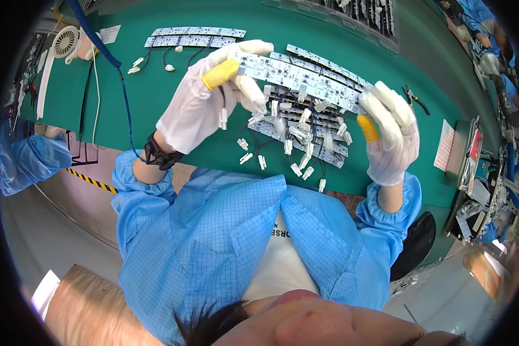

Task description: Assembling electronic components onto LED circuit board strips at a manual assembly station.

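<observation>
A long white circuit board strip is held up level between both of my hands, over the green bench. My left hand, in a white glove with a yellow thumb cover, pinches its left end. A white connector on a dark wire dangles beneath that hand. At the strip's right end, my right hand, gloved the same way, grips between thumb and fingers. Behind and below it lie several similar board strips, with a tangle of white plug connectors on dark wires, partly hidden by the held strip.
Two rows of board strips lie at the far left of the green bench. A small fan and a blue coiled cord are at left. Cutters and a paper sheet lie at right. A clear tray stands behind.
</observation>
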`<act>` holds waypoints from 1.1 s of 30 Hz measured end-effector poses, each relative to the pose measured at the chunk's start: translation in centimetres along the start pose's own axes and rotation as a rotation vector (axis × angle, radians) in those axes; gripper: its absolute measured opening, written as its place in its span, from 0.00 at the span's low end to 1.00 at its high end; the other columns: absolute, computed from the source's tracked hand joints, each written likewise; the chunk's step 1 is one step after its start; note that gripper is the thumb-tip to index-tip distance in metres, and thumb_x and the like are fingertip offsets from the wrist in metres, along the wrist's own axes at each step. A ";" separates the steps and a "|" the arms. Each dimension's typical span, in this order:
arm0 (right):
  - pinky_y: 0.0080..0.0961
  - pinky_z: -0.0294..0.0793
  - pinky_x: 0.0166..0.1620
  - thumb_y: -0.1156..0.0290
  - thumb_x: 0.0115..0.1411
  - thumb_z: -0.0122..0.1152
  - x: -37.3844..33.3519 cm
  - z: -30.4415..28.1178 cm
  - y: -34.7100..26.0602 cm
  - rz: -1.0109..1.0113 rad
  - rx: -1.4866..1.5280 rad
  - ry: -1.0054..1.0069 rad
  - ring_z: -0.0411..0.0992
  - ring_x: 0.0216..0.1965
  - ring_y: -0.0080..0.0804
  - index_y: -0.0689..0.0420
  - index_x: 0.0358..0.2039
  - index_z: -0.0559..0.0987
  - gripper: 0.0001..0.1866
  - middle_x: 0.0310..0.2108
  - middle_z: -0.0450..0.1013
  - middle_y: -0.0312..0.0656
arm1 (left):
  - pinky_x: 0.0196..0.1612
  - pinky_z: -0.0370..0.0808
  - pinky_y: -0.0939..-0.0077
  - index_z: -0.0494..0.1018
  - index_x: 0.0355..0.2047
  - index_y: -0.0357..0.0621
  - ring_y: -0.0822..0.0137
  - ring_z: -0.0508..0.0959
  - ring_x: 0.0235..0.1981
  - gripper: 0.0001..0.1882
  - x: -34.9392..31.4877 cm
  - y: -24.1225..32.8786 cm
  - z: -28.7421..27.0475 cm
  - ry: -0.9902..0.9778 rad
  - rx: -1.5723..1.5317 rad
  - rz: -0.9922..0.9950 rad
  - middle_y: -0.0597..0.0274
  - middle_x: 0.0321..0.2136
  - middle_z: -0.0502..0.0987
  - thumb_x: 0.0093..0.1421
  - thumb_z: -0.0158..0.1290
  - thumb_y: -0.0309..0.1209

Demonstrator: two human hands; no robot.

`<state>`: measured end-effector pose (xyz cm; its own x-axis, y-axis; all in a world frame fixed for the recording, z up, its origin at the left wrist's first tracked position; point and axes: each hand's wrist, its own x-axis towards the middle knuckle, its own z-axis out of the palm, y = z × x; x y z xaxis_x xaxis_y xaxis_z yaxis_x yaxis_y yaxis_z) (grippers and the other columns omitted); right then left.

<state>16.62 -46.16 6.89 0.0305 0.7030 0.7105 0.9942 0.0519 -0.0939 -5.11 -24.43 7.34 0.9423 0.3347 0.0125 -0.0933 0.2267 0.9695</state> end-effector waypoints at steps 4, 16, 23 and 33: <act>0.26 0.73 0.43 0.57 0.55 0.65 0.4 0.8 0.1 0.177 0.002 0.117 0.75 0.35 0.34 0.60 0.54 0.71 0.30 0.44 0.74 0.44 | 0.40 0.73 0.78 0.60 0.57 0.30 0.70 0.77 0.31 0.44 0.3 0.3 2.6 0.121 -0.085 -0.064 0.62 0.28 0.77 0.55 0.54 0.58; 0.10 0.58 0.22 0.55 0.60 0.58 0.4 -2.1 -0.7 0.905 0.992 -0.087 0.63 0.17 0.14 0.66 0.48 0.74 0.26 0.26 0.71 0.34 | 0.28 0.70 0.77 0.78 0.35 0.44 0.66 0.74 0.21 0.16 -1.3 -2.0 -0.4 0.283 0.694 0.355 0.63 0.25 0.80 0.52 0.61 0.42; 0.08 0.56 0.21 0.59 0.63 0.55 -0.4 -2.1 -0.1 0.953 1.050 -0.113 0.62 0.15 0.12 0.64 0.44 0.75 0.19 0.24 0.71 0.34 | 0.38 0.73 0.77 0.76 0.42 0.31 0.71 0.78 0.32 0.25 -0.9 0.6 0.1 0.166 0.717 0.165 0.58 0.32 0.81 0.53 0.62 0.42; 0.09 0.57 0.20 0.50 0.61 0.55 0.4 -2.1 -1.0 0.935 1.045 -0.040 0.62 0.14 0.13 0.66 0.48 0.73 0.29 0.20 0.71 0.34 | 0.29 0.70 0.79 0.79 0.43 0.47 0.70 0.77 0.22 0.24 -1.1 -0.1 0.5 0.279 0.612 0.241 0.64 0.36 0.82 0.49 0.60 0.47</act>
<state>15.86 -47.39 8.76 0.6094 0.7888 0.0796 0.0724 0.0446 -0.9964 -6.04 -25.24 7.38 0.7929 0.5509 0.2602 -0.0146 -0.4098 0.9121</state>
